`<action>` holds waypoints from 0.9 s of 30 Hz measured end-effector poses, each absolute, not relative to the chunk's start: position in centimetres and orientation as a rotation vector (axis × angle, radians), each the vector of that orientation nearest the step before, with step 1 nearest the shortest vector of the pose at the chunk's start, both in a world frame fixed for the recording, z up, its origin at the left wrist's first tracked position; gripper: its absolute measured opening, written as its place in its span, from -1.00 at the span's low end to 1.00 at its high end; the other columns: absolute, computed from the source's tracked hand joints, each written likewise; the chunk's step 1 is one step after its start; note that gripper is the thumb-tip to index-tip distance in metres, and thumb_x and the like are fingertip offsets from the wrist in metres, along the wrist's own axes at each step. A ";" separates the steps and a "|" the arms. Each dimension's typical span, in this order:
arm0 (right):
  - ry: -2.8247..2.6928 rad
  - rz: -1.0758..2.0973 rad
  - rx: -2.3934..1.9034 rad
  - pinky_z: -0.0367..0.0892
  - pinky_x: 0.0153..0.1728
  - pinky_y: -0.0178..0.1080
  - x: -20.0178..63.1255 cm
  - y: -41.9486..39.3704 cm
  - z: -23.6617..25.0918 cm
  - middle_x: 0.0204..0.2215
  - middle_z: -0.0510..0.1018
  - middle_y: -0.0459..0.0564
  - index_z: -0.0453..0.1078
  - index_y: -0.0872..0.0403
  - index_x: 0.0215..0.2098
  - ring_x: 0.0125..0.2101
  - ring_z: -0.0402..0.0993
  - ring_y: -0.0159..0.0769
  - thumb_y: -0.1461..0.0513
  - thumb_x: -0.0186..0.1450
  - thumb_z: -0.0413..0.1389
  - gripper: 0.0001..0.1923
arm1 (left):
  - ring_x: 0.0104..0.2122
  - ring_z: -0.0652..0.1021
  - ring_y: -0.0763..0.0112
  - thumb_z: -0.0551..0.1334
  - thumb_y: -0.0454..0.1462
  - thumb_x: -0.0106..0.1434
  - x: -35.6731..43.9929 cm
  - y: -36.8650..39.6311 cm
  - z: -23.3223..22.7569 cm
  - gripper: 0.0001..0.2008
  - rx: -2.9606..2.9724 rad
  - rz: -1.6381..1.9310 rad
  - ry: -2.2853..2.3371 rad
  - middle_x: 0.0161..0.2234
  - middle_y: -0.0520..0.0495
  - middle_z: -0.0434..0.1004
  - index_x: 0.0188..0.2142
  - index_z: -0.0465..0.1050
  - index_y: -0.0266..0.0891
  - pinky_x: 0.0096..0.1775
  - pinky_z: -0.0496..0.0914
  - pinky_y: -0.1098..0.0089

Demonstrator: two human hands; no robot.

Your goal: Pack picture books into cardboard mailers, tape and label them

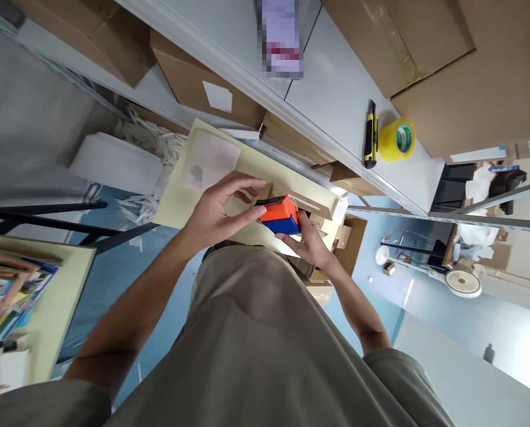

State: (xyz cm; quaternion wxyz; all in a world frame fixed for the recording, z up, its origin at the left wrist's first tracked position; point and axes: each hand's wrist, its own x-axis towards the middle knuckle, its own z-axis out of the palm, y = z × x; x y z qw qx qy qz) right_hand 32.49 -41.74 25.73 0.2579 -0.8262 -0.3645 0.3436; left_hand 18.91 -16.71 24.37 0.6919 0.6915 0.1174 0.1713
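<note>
Beyond cream table (171, 204): grey shelf (331, 112) | by table's right end: open carton (357, 243) | above table: left hand (227, 209) loosely open, thumb at near end of orange-and-blue block (281, 216); right hand (311, 240) gripping it | beyond table, on shelf: yellow tape roll (387, 142), cutter (371, 135)

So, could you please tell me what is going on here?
A person's right hand grips an orange-and-blue object above a cream table. The left hand is open, its thumb at the object's other end. On the grey shelf, a yellow tape roll and a box cutter sit side by side.
</note>
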 end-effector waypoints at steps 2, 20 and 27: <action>-1.046 0.904 -2.290 0.61 -0.13 0.02 32.3 -41.7 25.7 -0.04 0.64 0.12 0.27 -0.02 0.17 -0.15 0.62 -0.03 -0.21 0.50 0.26 -0.42 | -0.05 0.70 0.21 0.45 0.03 0.46 19.1 -15.9 24.7 -0.61 1.596 0.396 0.211 0.05 -0.17 0.72 0.14 0.68 -0.10 0.00 0.66 0.21; -1.191 0.663 -2.537 0.66 -0.05 0.11 30.6 -41.1 27.1 -0.04 0.61 0.19 0.22 -0.05 0.21 -0.06 0.66 0.10 -0.11 0.59 0.20 -0.55 | -0.15 0.69 0.25 0.35 -0.11 0.58 18.6 -13.5 23.0 -0.85 1.860 0.562 0.009 -0.12 -0.03 0.79 -0.03 0.76 0.07 0.00 0.62 0.15; -1.047 0.838 -2.561 0.65 0.00 0.25 29.9 -41.1 27.1 -0.02 0.63 0.28 0.24 -0.02 0.31 0.01 0.67 0.27 -0.16 0.53 0.26 -0.39 | -0.07 0.66 0.08 0.34 0.03 0.54 18.7 -13.7 21.3 -0.77 1.769 0.385 0.091 -0.10 -0.08 0.78 -0.01 0.77 0.13 0.11 0.59 -0.04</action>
